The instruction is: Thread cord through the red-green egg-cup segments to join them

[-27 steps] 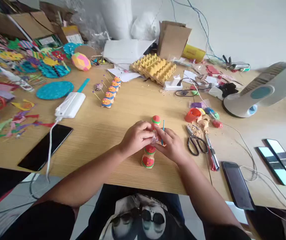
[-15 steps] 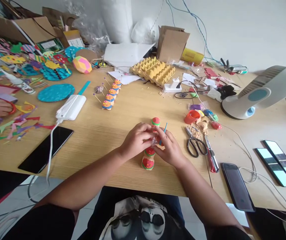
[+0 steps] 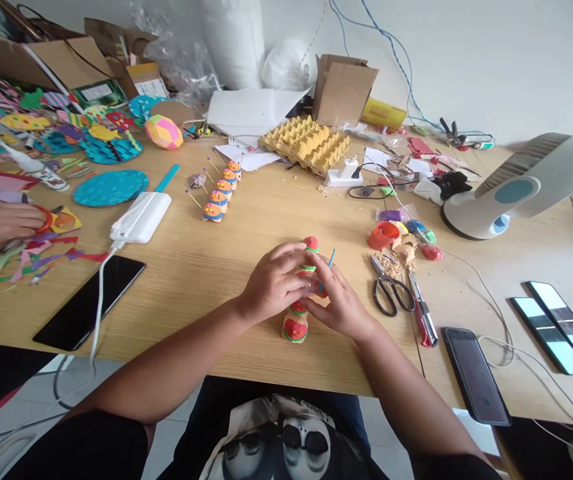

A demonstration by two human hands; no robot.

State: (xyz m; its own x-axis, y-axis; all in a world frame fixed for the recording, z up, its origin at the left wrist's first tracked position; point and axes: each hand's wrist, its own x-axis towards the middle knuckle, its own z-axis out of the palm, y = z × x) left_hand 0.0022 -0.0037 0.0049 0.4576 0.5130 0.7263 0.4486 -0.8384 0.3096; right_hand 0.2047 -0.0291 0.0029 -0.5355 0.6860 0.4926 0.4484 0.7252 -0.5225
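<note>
Near the front edge of the pale wood-grained desk (image 3: 186, 273), a red-and-green row of rounded bumps (image 3: 295, 329) lies partly under both hands. The right hand's (image 3: 340, 300) grip is clamped on a thin blue stick (image 3: 333, 256); the left hand's (image 3: 272, 280) fingertips meet crumpled clear plastic (image 3: 309, 289), that grip's closure impossible to tell. A yellow moulded egg tray (image 3: 306, 142) sits toward the back edge, before a white wall (image 3: 491, 60). Pale floor tiles (image 3: 171, 430) show below the front edge.
</note>
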